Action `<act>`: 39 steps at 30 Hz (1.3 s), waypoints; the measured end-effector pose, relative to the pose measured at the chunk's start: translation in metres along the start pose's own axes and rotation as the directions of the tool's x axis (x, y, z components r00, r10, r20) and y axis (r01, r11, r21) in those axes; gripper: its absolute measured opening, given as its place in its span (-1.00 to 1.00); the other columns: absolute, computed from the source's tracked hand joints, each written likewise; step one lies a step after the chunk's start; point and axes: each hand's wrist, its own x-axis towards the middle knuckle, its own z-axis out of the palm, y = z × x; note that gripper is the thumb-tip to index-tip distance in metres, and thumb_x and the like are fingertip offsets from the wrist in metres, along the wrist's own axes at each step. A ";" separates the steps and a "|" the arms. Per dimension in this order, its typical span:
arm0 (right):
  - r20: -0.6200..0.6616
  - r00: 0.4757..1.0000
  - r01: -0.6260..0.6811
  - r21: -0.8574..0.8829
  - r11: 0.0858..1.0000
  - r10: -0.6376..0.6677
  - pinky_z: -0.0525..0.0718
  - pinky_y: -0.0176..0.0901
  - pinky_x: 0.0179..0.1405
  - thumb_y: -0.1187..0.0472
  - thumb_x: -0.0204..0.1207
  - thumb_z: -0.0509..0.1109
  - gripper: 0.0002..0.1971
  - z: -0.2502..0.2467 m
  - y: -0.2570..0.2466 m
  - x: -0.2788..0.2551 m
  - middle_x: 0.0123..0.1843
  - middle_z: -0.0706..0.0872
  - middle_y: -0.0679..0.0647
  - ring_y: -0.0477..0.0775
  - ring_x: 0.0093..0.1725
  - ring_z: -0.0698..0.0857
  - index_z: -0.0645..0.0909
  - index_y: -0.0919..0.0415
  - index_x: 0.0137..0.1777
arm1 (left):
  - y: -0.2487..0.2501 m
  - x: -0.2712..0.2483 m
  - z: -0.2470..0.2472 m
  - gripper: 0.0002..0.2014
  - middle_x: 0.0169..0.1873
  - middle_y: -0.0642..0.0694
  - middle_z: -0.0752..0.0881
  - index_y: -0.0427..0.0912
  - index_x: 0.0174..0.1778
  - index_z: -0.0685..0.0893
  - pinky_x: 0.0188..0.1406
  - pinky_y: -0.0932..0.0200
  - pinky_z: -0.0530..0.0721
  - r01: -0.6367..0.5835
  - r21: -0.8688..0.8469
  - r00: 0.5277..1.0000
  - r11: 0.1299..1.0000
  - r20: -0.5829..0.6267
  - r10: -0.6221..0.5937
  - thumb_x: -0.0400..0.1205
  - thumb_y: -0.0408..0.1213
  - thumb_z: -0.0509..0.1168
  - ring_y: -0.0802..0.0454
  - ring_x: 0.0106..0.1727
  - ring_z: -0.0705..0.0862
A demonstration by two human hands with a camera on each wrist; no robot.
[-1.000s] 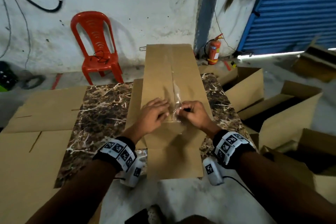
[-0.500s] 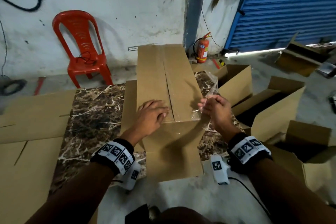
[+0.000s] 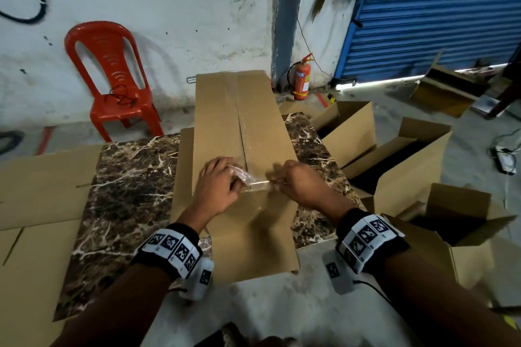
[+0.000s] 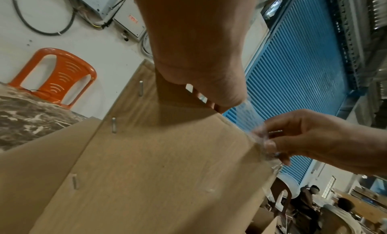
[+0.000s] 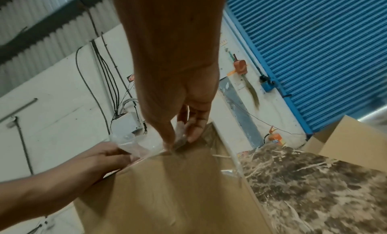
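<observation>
A flattened cardboard box (image 3: 248, 127) lies lengthwise on the marble table (image 3: 127, 183), with metal staples (image 4: 114, 125) along one seam. Above its middle crease a crumpled strip of clear tape (image 3: 253, 182) stretches between my two hands. My left hand (image 3: 217, 191) pinches the strip's left end, and my right hand (image 3: 298, 183), blurred in the head view, pinches the right end. The left wrist view shows the tape (image 4: 249, 120) running to the right hand's fingers (image 4: 272, 145). In the right wrist view the right fingertips (image 5: 184, 135) press tape near the box (image 5: 178, 188) surface.
Flat cardboard sheets (image 3: 42, 191) lie left of the table. Several open cardboard boxes (image 3: 394, 166) stand on the floor to the right. A red plastic chair (image 3: 112, 79), a fire extinguisher (image 3: 301, 79) and a blue roller shutter (image 3: 437, 8) line the back wall.
My right hand, which had pulled the tape off to the right of the box, has come back over its middle. My left hand has left the cardboard and taken the tape's other end.
</observation>
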 end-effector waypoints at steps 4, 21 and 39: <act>-0.084 0.980 -0.153 0.263 0.953 0.180 0.73 -0.15 0.02 0.30 0.59 0.43 -0.87 0.008 0.010 0.001 -0.03 0.83 -0.02 -0.08 -0.12 0.77 0.81 0.15 0.02 | -0.004 0.000 0.002 -0.61 0.39 0.02 0.57 0.03 0.23 0.70 0.46 -0.18 0.42 -0.011 -0.027 1.000 1.000 0.002 0.011 0.58 0.06 0.16 -0.08 0.46 0.44; 0.321 0.511 0.031 0.920 -0.391 0.797 0.79 -0.16 -0.07 0.42 0.65 0.31 -0.94 0.035 0.063 -0.050 -0.18 0.72 0.20 0.02 -0.23 0.76 0.62 0.40 -0.01 | -0.004 -0.002 0.011 -0.55 0.24 -0.08 0.69 -0.06 0.11 0.77 0.35 -0.14 0.53 -0.016 -0.130 0.993 0.991 -0.122 0.000 0.54 0.17 0.21 -0.14 0.33 0.59; 0.018 0.794 -0.301 0.880 0.368 0.608 0.82 0.02 0.04 0.37 0.57 0.43 -0.60 0.052 0.035 -0.045 0.28 0.72 0.06 0.03 0.12 0.78 0.62 0.11 0.39 | 0.011 -0.003 0.012 -0.42 0.25 -0.05 0.66 -0.08 0.17 0.69 0.33 -0.24 0.52 0.026 0.012 0.993 1.000 -0.115 -0.025 0.54 0.33 0.13 -0.09 0.35 0.58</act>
